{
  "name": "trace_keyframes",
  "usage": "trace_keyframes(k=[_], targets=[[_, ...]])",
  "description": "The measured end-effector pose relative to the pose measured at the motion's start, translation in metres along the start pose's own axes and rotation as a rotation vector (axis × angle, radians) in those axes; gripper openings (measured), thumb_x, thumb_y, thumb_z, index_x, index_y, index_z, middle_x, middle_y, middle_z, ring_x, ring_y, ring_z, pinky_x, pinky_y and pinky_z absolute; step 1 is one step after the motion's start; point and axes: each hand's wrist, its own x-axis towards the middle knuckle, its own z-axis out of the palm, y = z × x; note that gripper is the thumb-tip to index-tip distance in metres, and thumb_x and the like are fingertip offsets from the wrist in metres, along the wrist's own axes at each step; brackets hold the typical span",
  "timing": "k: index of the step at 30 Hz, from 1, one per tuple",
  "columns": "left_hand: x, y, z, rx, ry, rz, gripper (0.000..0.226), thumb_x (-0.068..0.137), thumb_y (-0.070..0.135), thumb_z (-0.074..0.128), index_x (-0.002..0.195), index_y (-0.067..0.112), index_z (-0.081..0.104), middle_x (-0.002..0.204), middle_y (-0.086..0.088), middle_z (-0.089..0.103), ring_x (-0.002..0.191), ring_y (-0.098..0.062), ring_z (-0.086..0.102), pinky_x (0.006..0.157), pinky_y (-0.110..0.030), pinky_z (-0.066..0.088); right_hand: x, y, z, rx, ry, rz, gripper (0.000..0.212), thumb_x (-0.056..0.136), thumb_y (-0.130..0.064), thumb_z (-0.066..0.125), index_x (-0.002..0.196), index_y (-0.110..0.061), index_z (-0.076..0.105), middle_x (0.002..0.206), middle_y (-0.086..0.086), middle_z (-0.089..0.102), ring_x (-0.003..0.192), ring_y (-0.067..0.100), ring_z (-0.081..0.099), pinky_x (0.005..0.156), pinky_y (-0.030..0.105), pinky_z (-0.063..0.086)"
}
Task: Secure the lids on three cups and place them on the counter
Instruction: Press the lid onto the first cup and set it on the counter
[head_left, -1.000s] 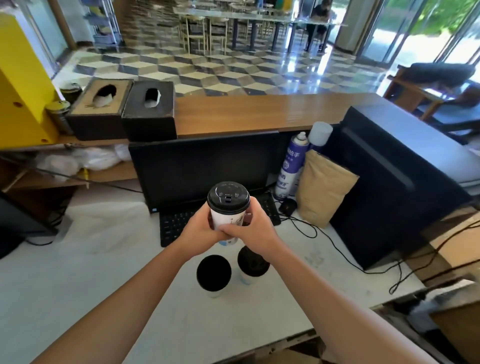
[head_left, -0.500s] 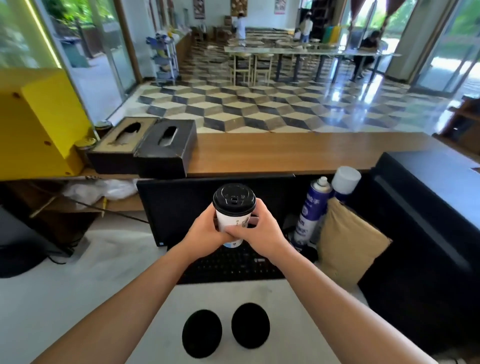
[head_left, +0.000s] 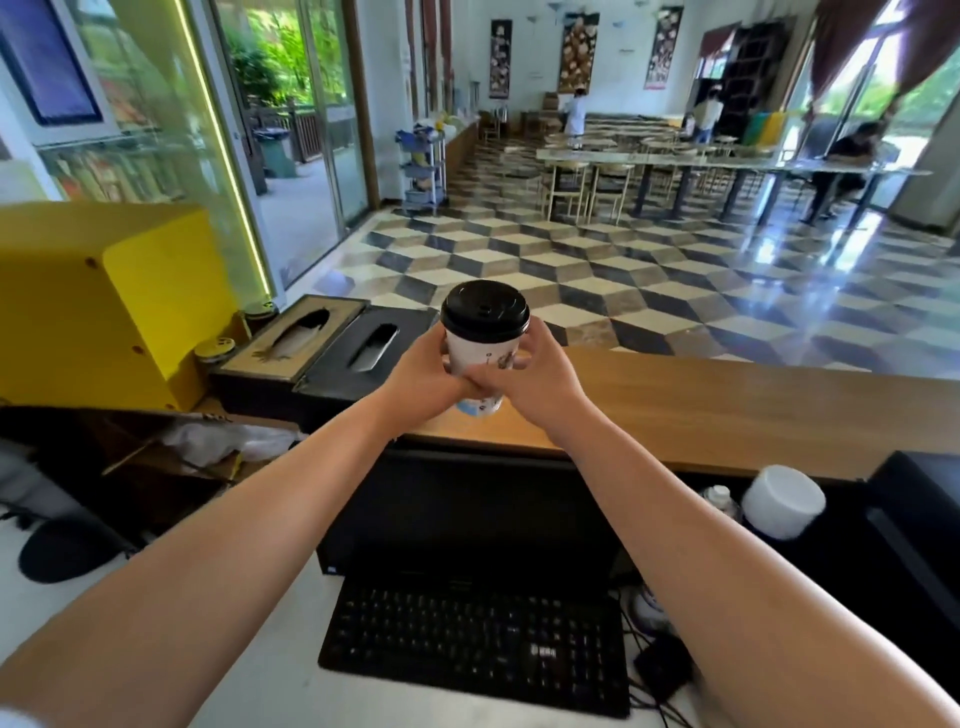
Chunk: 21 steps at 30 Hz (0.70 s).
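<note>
A white paper cup (head_left: 480, 358) with a black lid (head_left: 485, 310) is upright in both my hands, above the near edge of the wooden counter (head_left: 727, 410). My left hand (head_left: 423, 376) wraps its left side. My right hand (head_left: 530, 376) wraps its right side, fingers overlapping the left hand low on the cup. The cup's bottom shows just below my fingers; I cannot tell if it touches the counter. The other two cups are out of view.
Two dark tissue boxes (head_left: 322, 358) sit on the counter left of the cup, beside a yellow box (head_left: 104, 296). Below the counter stand a black monitor (head_left: 467, 499), a keyboard (head_left: 478, 639), and a white-capped can (head_left: 782, 501) at right.
Both hands have carried the lidded cup up and forward from over the white desk to the wooden counter. My view has lifted, so the two cups on the desk have dropped out of sight.
</note>
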Motion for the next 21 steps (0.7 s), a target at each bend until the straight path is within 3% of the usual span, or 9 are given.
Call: trace_keyframes(k=[4,7,12,16,21], targets=[[0.028,-0.010,0.008,-0.034,0.022,-0.049,0.071,0.056,0.016,0.086,0.121,0.027,0.058,0.118,0.000,0.070,0.111,-0.018,0.065,0.095,-0.041,0.055,0.030,0.010,-0.003,0.003,-0.002,0.014,0.074,0.070,-0.021,0.089,0.133,-0.028,0.051,0.123,-0.007,0.061,0.113,0.023,0.064,0.093,0.049,0.057],[0.039,-0.020,0.014,-0.031,0.013,-0.081,0.068,0.055,0.015,0.086,0.115,0.033,0.059,0.117,0.000,0.069,0.110,-0.018,0.065,0.093,-0.038,0.055,0.041,0.024,-0.003,-0.010,-0.006,0.042,0.072,0.069,-0.022,0.089,0.130,-0.030,0.052,0.121,-0.007,0.063,0.111,0.023,0.065,0.092,0.049,0.057],[0.040,-0.040,0.024,-0.026,-0.053,-0.133,0.066,0.070,0.000,0.084,0.127,0.019,0.057,0.119,0.000,0.068,0.109,-0.012,0.064,0.080,-0.020,0.053,0.043,0.049,0.004,-0.019,-0.010,0.105,0.075,0.065,-0.029,0.090,0.129,-0.032,0.052,0.122,-0.008,0.065,0.107,0.020,0.067,0.089,0.047,0.059],[0.036,-0.053,0.029,-0.045,-0.068,-0.133,0.068,0.070,0.002,0.083,0.129,0.025,0.056,0.120,0.004,0.068,0.113,-0.013,0.062,0.093,-0.031,0.054,0.040,0.061,0.007,-0.026,-0.008,0.122,0.078,0.065,-0.028,0.092,0.131,-0.032,0.049,0.120,-0.009,0.064,0.108,0.017,0.066,0.090,0.044,0.059],[0.033,-0.057,0.030,-0.071,-0.056,-0.115,0.067,0.072,0.006,0.083,0.129,0.027,0.055,0.122,0.005,0.067,0.115,-0.013,0.061,0.098,-0.034,0.052,0.039,0.059,0.007,-0.046,-0.006,0.125,0.083,0.066,-0.029,0.092,0.135,-0.030,0.047,0.125,-0.005,0.062,0.112,0.019,0.063,0.091,0.044,0.058]])
